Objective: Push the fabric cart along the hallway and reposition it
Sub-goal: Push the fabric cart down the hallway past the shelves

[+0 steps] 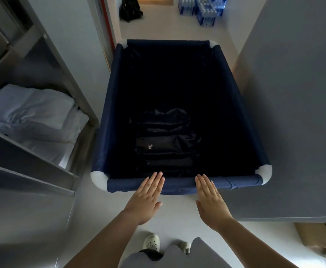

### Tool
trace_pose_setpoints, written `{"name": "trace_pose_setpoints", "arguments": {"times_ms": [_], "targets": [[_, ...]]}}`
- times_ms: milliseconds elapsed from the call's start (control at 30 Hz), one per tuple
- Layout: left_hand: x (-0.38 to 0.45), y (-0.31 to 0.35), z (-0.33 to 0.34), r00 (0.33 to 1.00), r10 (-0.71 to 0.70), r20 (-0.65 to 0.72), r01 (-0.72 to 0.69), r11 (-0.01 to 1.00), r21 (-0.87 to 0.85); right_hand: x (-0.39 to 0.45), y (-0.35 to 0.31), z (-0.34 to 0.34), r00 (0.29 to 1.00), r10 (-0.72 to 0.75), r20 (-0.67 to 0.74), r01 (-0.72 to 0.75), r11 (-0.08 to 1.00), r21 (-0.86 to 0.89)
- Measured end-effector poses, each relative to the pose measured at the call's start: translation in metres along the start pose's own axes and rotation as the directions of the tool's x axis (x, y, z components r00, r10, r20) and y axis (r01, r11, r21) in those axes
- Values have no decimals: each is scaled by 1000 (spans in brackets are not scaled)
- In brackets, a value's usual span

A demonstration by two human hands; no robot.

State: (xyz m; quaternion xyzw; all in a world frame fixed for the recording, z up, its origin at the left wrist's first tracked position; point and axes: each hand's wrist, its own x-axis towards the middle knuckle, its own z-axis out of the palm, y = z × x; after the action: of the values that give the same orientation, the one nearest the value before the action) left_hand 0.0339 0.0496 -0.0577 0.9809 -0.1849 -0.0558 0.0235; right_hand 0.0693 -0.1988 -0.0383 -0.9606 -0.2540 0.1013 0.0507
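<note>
A navy fabric cart with white corner caps stands in front of me, its deep dark bin holding a folded black bag. My left hand lies flat, fingers straight and together, fingertips touching the cart's near rail. My right hand is held the same way, its fingertips at the same rail a little to the right. Neither hand grips the rail.
A metal shelf unit with folded white linen stands close on the left. A grey wall runs along the right. Ahead, the hallway floor holds a black bag and packs of water bottles. Cardboard lies lower right.
</note>
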Motion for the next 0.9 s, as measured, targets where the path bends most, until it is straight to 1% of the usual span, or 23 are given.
{"name": "trace_pose_setpoints", "arguments": {"times_ms": [133, 233, 367, 500, 600, 667, 767, 900], "targets": [[14, -16, -1, 1000, 23, 1, -23, 999, 22, 16, 2, 1, 1000, -3, 0, 3, 999, -38], [26, -28, 0, 999, 33, 0, -33, 999, 34, 29, 2, 1, 1000, 21, -16, -22, 996, -85], [45, -46, -4, 999, 40, 17, -41, 997, 67, 52, 4, 1, 999, 24, -27, -26, 994, -104], [68, -62, -12, 998, 55, 17, -55, 997, 55, 78, 23, -4, 1000, -14, -14, 12, 989, -145], [88, -76, -18, 998, 29, 60, -32, 998, 48, 99, 42, -9, 1000, 21, -13, -23, 984, -178], [103, -85, -17, 999, 27, 47, -29, 998, 61, 116, 54, -12, 1000, 8, -8, -10, 980, -201], [126, -97, -20, 999, 9, 45, -12, 998, 65, 140, 69, -18, 999, -45, -3, 44, 989, -140], [156, -112, -28, 996, -19, 83, 11, 995, 95, 171, 87, -32, 999, -44, -14, 44, 999, 1]]}}
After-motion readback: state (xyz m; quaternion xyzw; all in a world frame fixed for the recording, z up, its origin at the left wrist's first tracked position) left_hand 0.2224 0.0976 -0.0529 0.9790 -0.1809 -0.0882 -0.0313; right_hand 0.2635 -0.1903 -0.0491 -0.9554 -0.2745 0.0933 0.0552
